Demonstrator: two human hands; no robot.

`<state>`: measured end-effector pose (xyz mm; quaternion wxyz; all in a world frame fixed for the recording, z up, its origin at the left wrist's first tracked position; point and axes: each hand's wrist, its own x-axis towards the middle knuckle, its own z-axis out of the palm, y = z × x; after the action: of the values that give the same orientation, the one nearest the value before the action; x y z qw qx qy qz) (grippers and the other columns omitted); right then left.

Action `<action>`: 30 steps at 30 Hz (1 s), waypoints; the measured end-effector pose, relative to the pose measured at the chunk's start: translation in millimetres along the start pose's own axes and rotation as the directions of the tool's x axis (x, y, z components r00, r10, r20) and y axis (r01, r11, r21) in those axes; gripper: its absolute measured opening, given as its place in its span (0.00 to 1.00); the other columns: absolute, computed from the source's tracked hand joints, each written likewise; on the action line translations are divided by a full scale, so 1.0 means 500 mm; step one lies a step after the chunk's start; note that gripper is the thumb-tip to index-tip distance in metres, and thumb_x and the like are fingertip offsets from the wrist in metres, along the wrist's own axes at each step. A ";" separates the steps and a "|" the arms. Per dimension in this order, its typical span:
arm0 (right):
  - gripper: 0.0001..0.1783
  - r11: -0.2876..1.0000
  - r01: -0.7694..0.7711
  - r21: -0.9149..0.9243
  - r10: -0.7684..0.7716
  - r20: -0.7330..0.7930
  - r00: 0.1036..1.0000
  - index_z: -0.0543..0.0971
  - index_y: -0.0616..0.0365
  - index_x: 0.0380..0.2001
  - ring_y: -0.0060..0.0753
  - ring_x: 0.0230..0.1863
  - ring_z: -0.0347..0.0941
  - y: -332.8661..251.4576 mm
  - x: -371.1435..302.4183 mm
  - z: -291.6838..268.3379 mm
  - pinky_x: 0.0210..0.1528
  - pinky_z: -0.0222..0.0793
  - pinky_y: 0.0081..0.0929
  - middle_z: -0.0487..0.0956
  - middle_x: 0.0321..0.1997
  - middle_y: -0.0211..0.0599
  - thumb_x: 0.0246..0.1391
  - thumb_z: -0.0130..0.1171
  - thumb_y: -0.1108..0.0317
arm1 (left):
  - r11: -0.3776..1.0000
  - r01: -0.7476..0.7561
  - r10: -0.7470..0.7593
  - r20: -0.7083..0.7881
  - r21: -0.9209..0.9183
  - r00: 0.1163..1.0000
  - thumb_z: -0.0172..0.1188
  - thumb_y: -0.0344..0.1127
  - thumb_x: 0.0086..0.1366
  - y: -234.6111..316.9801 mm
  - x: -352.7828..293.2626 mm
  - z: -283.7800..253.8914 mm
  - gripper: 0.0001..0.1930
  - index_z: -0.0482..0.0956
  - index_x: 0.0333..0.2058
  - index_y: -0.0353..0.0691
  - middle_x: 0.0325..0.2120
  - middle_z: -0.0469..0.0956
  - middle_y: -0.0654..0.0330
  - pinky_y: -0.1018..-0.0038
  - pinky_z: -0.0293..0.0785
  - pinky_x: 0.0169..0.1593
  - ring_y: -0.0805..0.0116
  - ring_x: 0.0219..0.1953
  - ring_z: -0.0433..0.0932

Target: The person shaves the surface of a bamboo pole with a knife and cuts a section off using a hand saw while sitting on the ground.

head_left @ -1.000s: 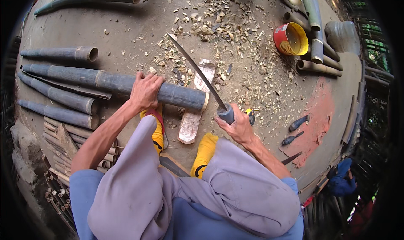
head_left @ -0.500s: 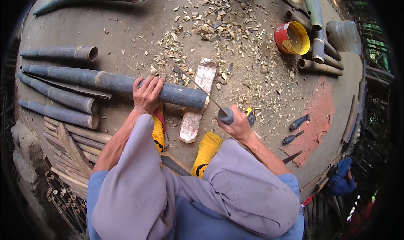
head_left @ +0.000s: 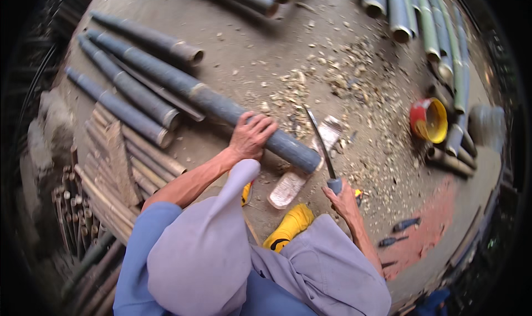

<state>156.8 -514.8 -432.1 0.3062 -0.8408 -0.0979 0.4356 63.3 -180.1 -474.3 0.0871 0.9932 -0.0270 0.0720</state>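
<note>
Nearest: grey trouser knees and yellow footwear (head_left: 288, 227) planted on the dirt floor (head_left: 255, 55), toes by a pale flat wooden block (head_left: 302, 172) lying there.

Right hand (head_left: 343, 200): fingers wrapped tight round the handle of a long knife (head_left: 320, 144), no gap showing. Blade runs up and away from the fist; its tip stands just past the cut end of the bamboo pole (head_left: 210, 102). Whether the edge touches the pole cannot be told; it sits at or just beside the end.

Left hand (head_left: 252, 136): palm down on top of the pole, fingers curled over the far side, thumb nearer. Pressing grip rather than a full wrap, a little back from the cut end.

The pole lies straight on the floor, running from the block near the feet out toward the far left. It is dark grey-blue with pale node rings. Judged: stiff, hollow, fairly light for its length, smooth skin likely slippery, and round so apt to roll. Best held from above near the worked end, as the left hand does, with that end bedded on the block.

Farther: more poles (head_left: 127, 86) lie beside it at left, split strips (head_left: 119, 161) stacked nearer the left edge. Wood shavings (head_left: 338, 83) are scattered beyond the blade. A red and yellow bucket (head_left: 428, 120) lies at right among green poles (head_left: 438, 27).
</note>
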 end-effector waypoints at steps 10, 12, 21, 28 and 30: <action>0.19 0.989 -0.056 0.139 0.068 -0.085 0.994 0.73 0.63 0.35 0.28 0.15 0.72 0.044 0.001 0.055 0.16 0.68 0.27 0.74 0.19 0.36 0.50 0.67 0.59 | -0.694 0.235 -0.700 0.714 -0.681 0.001 0.65 0.60 0.50 -0.215 -0.166 -0.052 0.46 0.63 0.60 0.36 0.63 0.59 0.47 0.54 0.61 0.62 0.51 0.60 0.64; 0.20 0.996 -0.052 0.071 0.058 -0.097 0.994 0.73 0.63 0.35 0.28 0.16 0.72 0.042 0.004 0.047 0.18 0.69 0.29 0.75 0.19 0.37 0.50 0.67 0.59 | -0.675 -0.021 -0.731 0.663 -0.738 0.162 0.64 0.51 0.54 -0.261 -0.148 -0.028 0.32 0.70 0.52 0.37 0.52 0.71 0.50 0.55 0.67 0.57 0.53 0.53 0.71; 0.18 0.997 -0.062 0.056 0.069 -0.142 0.987 0.72 0.61 0.35 0.26 0.15 0.69 0.015 -0.009 0.043 0.15 0.65 0.27 0.73 0.18 0.33 0.49 0.67 0.61 | -0.563 -0.327 -0.824 0.484 -0.759 0.295 0.65 0.31 0.57 -0.401 -0.164 -0.224 0.08 0.73 0.27 0.43 0.18 0.73 0.65 0.72 0.79 0.28 0.74 0.22 0.75; 0.18 1.000 0.015 0.024 -0.011 -0.161 0.987 0.72 0.62 0.34 0.28 0.15 0.70 0.013 0.000 0.060 0.16 0.66 0.30 0.73 0.19 0.36 0.48 0.68 0.62 | -0.387 -0.129 -0.903 0.347 -0.913 0.252 0.63 0.33 0.61 -0.518 -0.388 -0.430 0.08 0.71 0.27 0.45 0.17 0.69 0.71 0.84 0.71 0.19 0.83 0.16 0.69; 0.18 0.999 0.030 0.013 -0.027 -0.176 0.984 0.72 0.62 0.33 0.28 0.15 0.70 0.029 0.004 0.065 0.16 0.66 0.30 0.74 0.19 0.36 0.48 0.67 0.62 | -0.284 0.060 -0.955 0.288 -0.957 0.074 0.64 0.35 0.59 -0.464 -0.434 -0.396 0.08 0.72 0.28 0.44 0.17 0.69 0.70 0.84 0.69 0.19 0.82 0.16 0.68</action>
<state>130.6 -511.7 -456.4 0.3263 -0.8721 -0.0792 0.3558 -163.1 92.1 -352.5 0.6611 0.3883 0.5347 0.3553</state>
